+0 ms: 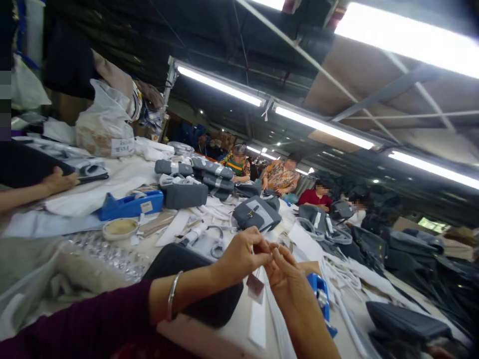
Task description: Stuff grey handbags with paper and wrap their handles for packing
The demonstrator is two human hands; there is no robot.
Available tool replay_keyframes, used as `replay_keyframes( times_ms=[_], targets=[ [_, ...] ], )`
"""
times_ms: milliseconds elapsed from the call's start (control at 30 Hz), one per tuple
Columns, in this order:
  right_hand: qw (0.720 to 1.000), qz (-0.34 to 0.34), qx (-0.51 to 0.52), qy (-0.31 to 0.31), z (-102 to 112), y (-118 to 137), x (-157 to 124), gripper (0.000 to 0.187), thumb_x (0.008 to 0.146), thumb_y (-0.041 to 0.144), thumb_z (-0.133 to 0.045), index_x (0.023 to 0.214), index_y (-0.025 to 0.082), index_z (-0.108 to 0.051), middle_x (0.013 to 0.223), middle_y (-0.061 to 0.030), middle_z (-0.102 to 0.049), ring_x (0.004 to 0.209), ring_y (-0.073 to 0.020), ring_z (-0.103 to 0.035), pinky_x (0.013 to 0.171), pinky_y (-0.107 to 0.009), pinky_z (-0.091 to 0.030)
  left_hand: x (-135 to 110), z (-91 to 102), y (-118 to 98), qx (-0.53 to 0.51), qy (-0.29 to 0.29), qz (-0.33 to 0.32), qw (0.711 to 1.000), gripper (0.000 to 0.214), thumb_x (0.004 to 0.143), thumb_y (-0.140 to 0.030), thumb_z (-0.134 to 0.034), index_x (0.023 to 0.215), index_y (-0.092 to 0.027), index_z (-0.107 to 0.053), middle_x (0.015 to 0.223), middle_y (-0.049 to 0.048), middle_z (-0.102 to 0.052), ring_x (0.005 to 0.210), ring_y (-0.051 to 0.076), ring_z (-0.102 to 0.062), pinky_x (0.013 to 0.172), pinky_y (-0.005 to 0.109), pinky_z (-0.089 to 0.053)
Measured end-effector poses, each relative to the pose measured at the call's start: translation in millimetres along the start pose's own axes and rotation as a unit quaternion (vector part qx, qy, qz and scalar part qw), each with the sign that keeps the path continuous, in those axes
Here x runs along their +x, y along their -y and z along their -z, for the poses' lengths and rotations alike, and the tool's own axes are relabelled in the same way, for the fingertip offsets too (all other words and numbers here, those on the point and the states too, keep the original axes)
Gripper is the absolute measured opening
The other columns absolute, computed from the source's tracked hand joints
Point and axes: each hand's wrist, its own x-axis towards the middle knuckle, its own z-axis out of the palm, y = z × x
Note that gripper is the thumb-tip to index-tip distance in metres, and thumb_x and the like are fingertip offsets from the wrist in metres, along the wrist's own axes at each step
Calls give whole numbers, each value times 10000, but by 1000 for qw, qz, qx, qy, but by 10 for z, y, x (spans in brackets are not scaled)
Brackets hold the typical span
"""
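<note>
While the left hand point(239, 257) had its thumb and fingertips closed together, apparently on a thin cord point(258, 271), the fingertips of the right hand point(290, 284) met them; whether these also gripped anything, I could not tell, since whatever lay between was too small to make out. A small brownish tag point(255, 286) hung just below the left fingers, near the right end of a black bag point(222, 310) and above a white strip point(257, 319). It looked light and thin, probably stiff like card, and likely to swing or bend at a knock, so its flat edges seemed the place to hold it. The cord was likely soft and easily lost between fingers, best pinched close to its end. A blue tape dispenser point(321, 294) stood just beside the right hand.
</note>
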Motion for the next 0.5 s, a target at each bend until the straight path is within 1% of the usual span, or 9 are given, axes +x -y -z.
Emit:
replay_keyframes(
  times_ms=[100,167,200,233,300,367,433,500],
  targets=[
    [998,-41,14,-52,10,23,-42,179,672,284,-787,819,246,-692,966,-17,-638,879,-175,-606,747,-296,-518,65,105,-9,-66,40,48,996,127,745,-243,-643,696,-136,-596,690,-1,-564,665,110,-510,611,219,-374],
    [996,-65,-32,-46,24,45,-68,234,662,288,-789,868,235,-691,955,-21,-632,812,-151,-582,653,-257,-486,111,182,-24,-116,74,71,988,137,757,-248,-626,713,-131,-569,660,-6,-572,622,94,-500,597,212,-372],
    [995,-68,-56,-39,29,50,-76,261,658,285,-786,893,233,-687,963,-24,-633,803,-147,-573,642,-251,-470,131,218,-35,-135,91,77,984,142,765,-248,-617,716,-131,-554,649,-6,-574,601,86,-497,582,207,-368],
    [995,-64,-73,-32,29,49,-81,288,646,274,-786,911,233,-681,982,-27,-635,821,-153,-571,658,-255,-464,148,252,-47,-146,104,82,980,147,773,-249,-610,720,-132,-539,636,-7,-573,579,80,-494,559,200,-360],
    [995,-43,-94,-8,9,29,-80,363,624,246,-781,968,243,-664,1054,-35,-637,934,-191,-574,756,-291,-461,172,307,-75,-154,125,89,976,157,792,-256,-599,734,-140,-512,592,-22,-553,522,65,-477,503,185,-330],
    [993,-40,-103,43,-42,-8,-68,444,614,231,-777,1036,252,-641,1112,-44,-634,1067,-230,-547,871,-337,-434,182,339,-104,-156,144,93,973,160,813,-260,-587,752,-149,-489,547,-43,-524,473,55,-464,466,173,-306],
    [987,-55,-109,101,-110,-56,-53,445,616,237,-777,1037,247,-635,1130,-45,-634,1130,-242,-522,938,-355,-396,183,345,-132,-161,152,97,970,155,825,-248,-576,762,-158,-466,515,-62,-498,437,48,-453,445,163,-297],
    [981,-68,-107,145,-175,-115,-37,376,630,248,-774,981,241,-639,1127,-36,-637,1132,-236,-522,954,-348,-382,179,328,-155,-170,156,111,967,143,834,-230,-559,773,-166,-446,505,-72,-485,411,46,-445,426,155,-293]
  ],
)
